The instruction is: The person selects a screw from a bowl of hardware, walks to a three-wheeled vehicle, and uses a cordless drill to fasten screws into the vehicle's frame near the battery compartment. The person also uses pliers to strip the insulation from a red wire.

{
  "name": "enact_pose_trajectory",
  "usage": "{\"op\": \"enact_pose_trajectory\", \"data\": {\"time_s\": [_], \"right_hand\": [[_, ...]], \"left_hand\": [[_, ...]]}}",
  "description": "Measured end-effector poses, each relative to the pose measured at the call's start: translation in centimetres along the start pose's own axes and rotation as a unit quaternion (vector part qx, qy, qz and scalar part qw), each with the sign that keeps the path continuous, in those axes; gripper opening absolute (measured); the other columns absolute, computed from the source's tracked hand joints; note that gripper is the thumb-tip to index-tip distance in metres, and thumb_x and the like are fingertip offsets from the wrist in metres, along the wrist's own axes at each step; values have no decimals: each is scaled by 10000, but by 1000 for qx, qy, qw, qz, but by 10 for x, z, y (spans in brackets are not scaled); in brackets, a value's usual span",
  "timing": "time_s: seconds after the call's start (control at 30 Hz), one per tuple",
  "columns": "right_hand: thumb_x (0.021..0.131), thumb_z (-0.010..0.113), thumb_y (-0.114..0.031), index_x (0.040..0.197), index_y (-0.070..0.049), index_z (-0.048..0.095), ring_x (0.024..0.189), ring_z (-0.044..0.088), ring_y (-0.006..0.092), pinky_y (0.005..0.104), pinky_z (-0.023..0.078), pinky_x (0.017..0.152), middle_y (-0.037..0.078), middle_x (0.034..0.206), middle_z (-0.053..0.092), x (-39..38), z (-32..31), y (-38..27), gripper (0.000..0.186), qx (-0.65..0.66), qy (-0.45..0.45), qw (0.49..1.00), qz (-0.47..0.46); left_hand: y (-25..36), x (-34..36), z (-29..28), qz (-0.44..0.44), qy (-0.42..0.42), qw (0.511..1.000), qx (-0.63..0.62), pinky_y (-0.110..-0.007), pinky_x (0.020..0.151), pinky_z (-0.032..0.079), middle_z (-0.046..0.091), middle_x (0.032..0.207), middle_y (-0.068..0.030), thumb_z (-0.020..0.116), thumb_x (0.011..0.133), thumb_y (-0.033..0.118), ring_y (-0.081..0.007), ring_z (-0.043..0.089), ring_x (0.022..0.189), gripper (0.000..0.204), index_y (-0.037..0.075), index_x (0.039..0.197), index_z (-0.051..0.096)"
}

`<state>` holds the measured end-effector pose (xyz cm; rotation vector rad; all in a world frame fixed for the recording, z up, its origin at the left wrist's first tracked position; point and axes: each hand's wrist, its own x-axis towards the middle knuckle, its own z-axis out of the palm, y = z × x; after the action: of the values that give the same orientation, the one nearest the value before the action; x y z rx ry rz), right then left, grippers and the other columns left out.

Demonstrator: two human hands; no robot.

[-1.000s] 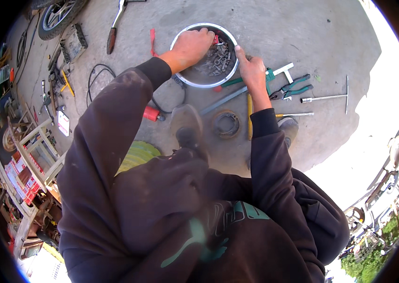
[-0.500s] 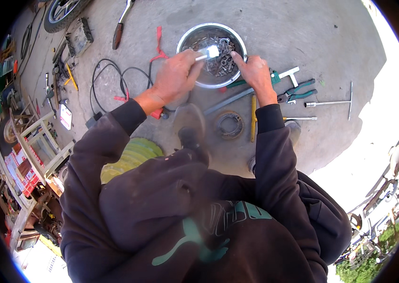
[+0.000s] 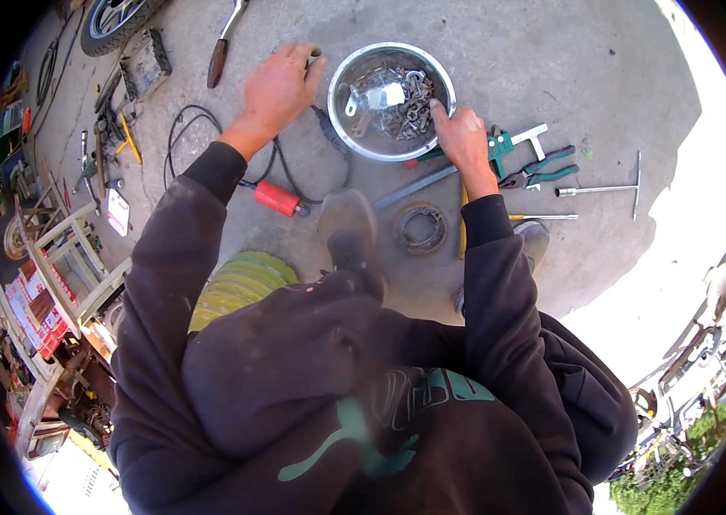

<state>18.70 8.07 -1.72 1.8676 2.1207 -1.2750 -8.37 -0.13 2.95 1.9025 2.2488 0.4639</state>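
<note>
Steel bowl (image 3: 341, 103) of small metal parts on concrete floor (image 3: 543, 77). Right hand (image 3: 459, 137) on bowl rim, fingers curled over edge. Left hand (image 3: 277, 86) just left of bowl, fingers loosely together, holding nothing visible.

We see a grey concrete floor (image 3: 552, 77) carrying everything. A steel bowl (image 3: 339, 103) of metal parts sits on it between our fingers (image 3: 438, 109). Green-handled pliers (image 3: 543, 167) and a T-handle wrench (image 3: 603, 189) lie beyond the right fingers; a black cable (image 3: 200, 129) and red-handled tool (image 3: 277, 199) lie nearer the left.
</note>
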Motion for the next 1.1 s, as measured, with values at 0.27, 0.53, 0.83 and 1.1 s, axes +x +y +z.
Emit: {"op": "enact_pose_trajectory", "data": {"time_s": [0.27, 0.53, 0.83, 1.1], "right_hand": [[898, 549, -469, 831, 82, 699, 908, 635, 486, 505, 494, 850, 324, 878, 657, 1, 9, 3, 575, -11, 9, 1000, -10], [892, 554, -445, 801, 80, 697, 894, 632, 489, 510, 490, 842, 316, 853, 659, 2, 13, 8, 551, -2, 28, 999, -15], [852, 547, -394, 829, 113, 674, 923, 629, 483, 497, 482, 869, 330, 888, 652, 4, 11, 7, 523, 18, 8, 1000, -12], [827, 535, -365, 869, 133, 654, 990, 598, 497, 488, 460, 917, 357, 969, 626, 0, 15, 7, 514, 43, -7, 999, 14]], "left_hand": [[55, 14, 61, 76, -249, 960, 101, -488, 646, 519, 668, 744, -187, 677, 823, 314, -377, 670, 743, 312, 10, 875, 630], [69, -24, 33, 119, -231, 966, 16, -443, 582, 506, 662, 717, -136, 668, 827, 250, -345, 659, 683, 193, 71, 819, 596], [-51, -43, -2, -249, -67, 966, 12, -455, 618, 504, 671, 722, -144, 635, 860, 393, -339, 672, 710, 322, 82, 946, 630], [-9, -36, -5, -54, 26, 998, -8, -401, 661, 519, 676, 886, -72, 629, 881, 267, -285, 670, 836, 213, 107, 1020, 632]]}}
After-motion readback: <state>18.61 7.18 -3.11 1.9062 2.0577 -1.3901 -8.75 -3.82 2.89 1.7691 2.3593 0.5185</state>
